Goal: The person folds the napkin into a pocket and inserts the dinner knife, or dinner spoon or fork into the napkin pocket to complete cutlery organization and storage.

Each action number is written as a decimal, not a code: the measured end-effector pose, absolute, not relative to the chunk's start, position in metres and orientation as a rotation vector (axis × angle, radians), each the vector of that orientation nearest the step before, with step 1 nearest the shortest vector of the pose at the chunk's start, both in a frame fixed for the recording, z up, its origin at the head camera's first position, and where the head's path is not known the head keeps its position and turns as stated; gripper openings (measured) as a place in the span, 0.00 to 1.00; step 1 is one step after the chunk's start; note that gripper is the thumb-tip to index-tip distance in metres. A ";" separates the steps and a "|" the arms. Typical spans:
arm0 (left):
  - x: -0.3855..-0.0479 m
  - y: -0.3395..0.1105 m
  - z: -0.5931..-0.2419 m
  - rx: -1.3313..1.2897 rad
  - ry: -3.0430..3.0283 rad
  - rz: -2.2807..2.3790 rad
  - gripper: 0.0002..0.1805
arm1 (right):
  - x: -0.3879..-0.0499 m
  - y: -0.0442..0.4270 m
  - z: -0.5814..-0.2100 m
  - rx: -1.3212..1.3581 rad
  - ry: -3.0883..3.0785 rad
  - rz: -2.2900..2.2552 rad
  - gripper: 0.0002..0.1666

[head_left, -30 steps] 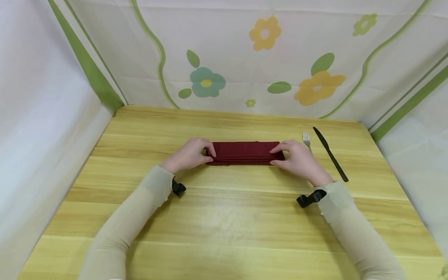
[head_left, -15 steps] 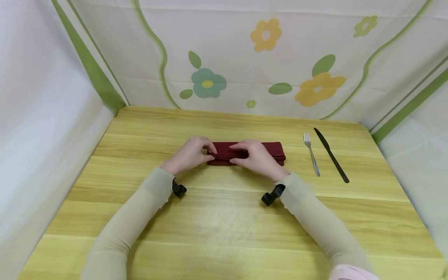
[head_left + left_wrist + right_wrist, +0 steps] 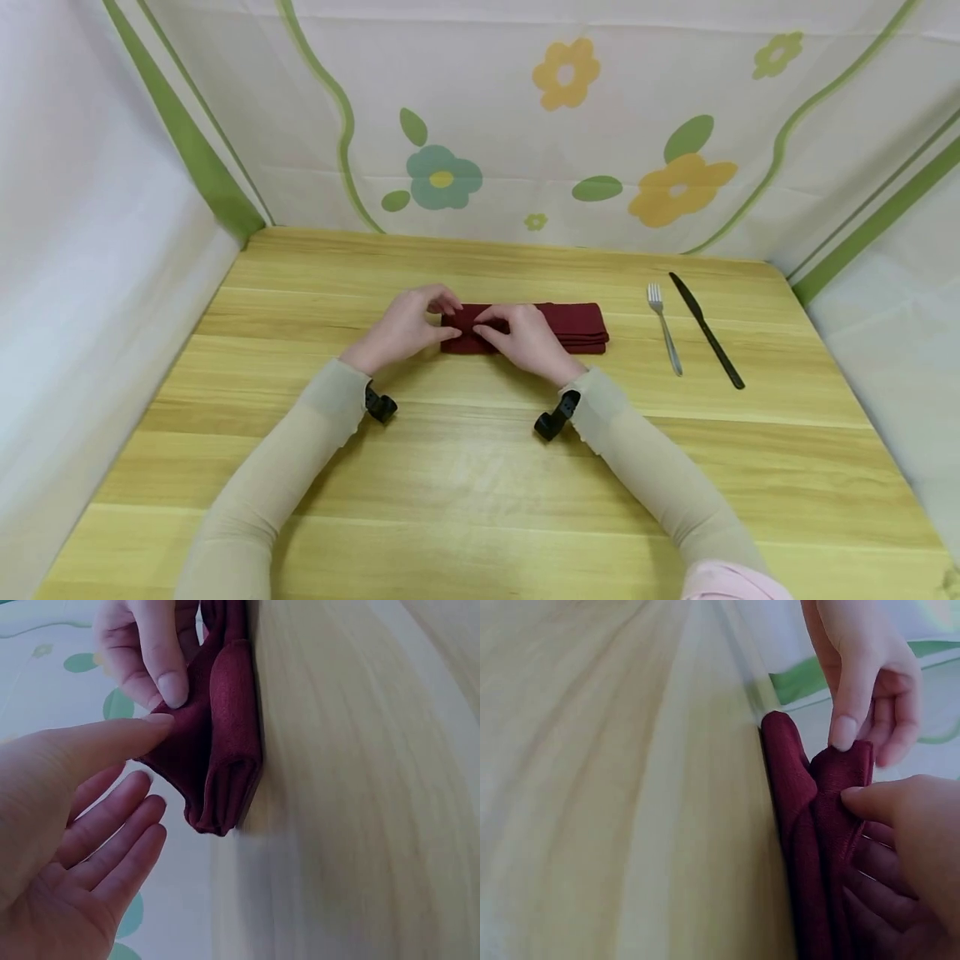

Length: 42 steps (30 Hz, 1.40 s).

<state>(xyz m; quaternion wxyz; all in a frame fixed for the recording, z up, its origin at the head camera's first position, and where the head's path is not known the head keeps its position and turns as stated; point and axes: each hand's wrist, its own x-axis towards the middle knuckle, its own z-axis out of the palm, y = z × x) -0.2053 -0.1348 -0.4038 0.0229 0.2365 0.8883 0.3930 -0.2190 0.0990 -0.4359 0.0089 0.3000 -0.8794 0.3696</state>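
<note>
A folded dark red cloth (image 3: 577, 319) lies lengthwise across the table, its layers showing along the near edge. In the head view my right hand (image 3: 527, 340) is left of its middle, pinching the upper fold between thumb and fingers. The right wrist view shows the right thumb (image 3: 874, 796) on that lifted flap (image 3: 840, 776), the other fingers behind it. At the cloth's left end, my left hand (image 3: 408, 327) has its thumb and fingers spread apart. Its thumb (image 3: 112, 746) touches the flap's edge in the left wrist view, while its other fingers hang loose.
Right of the cloth, a silver fork (image 3: 664, 329) and a black knife (image 3: 705, 329) lie on the wooden table (image 3: 480, 475). A white curtain (image 3: 510, 117) with printed flowers stands along the table's back edge, and white fabric hangs on both sides.
My right hand has moved left from the cloth's right end to beside my left hand, uncovering the fork. My left hand has stayed at the left end, its fingers parting from the fold.
</note>
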 end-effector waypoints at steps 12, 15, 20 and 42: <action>-0.200 -0.143 -0.412 0.798 2.750 1.111 0.13 | -0.233 0.108 -0.439 0.745 -2.791 1.422 0.12; -0.202 -0.140 -0.415 0.847 2.753 1.060 0.13 | -0.235 0.110 -0.439 0.690 -2.815 1.469 0.13; -0.206 -0.137 -0.421 0.877 2.771 0.984 0.13 | -0.238 0.112 -0.440 0.643 -2.819 1.507 0.14; -0.211 -0.138 -0.418 0.863 2.740 1.018 0.02 | -0.238 0.111 -0.440 0.619 -2.814 1.523 0.12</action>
